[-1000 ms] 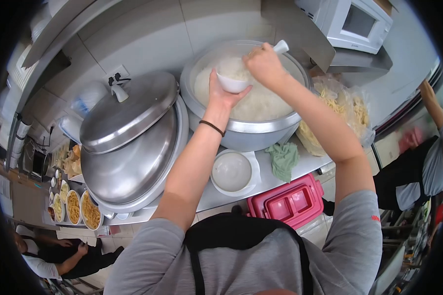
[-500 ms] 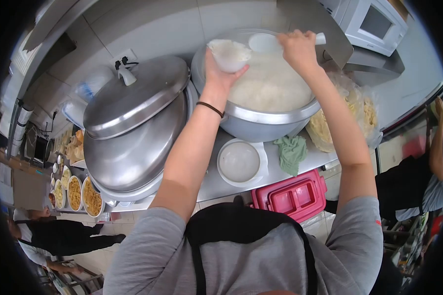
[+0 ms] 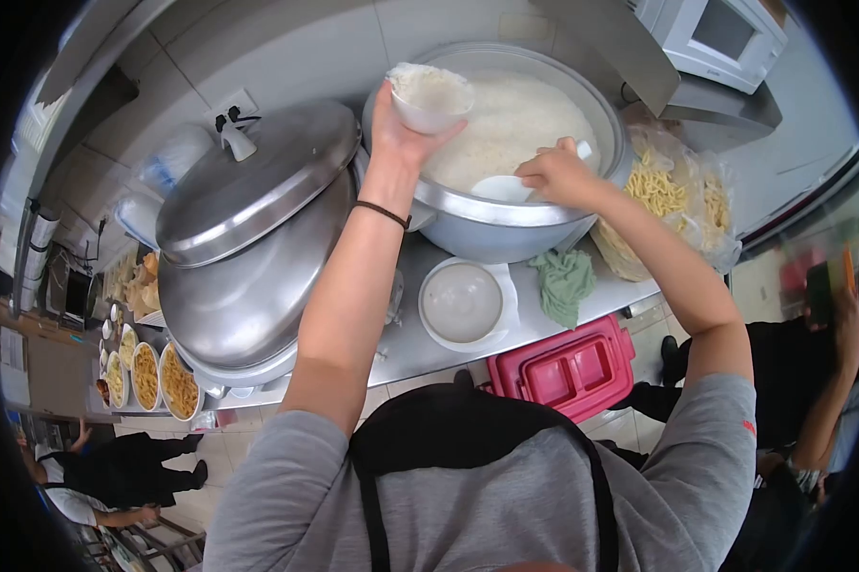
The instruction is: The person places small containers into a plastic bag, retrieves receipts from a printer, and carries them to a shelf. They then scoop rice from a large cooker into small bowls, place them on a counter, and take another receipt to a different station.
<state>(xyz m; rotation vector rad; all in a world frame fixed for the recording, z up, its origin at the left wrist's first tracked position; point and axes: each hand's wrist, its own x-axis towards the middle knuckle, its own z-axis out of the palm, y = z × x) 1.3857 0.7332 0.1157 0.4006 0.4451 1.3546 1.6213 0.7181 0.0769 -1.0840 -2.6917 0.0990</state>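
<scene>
A white bowl (image 3: 433, 98) with rice in it is held from below by my left hand (image 3: 403, 132), over the left rim of a large metal pot (image 3: 534, 205). White rice (image 3: 515, 114) fills much of that pot. My right hand (image 3: 560, 174) is closed round the handle of a white scoop (image 3: 502, 189), which dips at the pot's near inner side. The far end of the handle pokes out past my fingers. Below the pot, a round white container (image 3: 461, 302) stands on the counter beside a green cloth (image 3: 563, 284).
Large metal lids (image 3: 258, 276) lean at the left. Bags of noodles (image 3: 656, 186) lie right of the pot, near a white microwave (image 3: 720, 43). A red container (image 3: 563, 374) is below the counter edge. Other people (image 3: 124, 467) stand at both sides.
My right hand has brought the scoop from the pot's far side to its near side. The bowl in my left hand has moved slightly up and left.
</scene>
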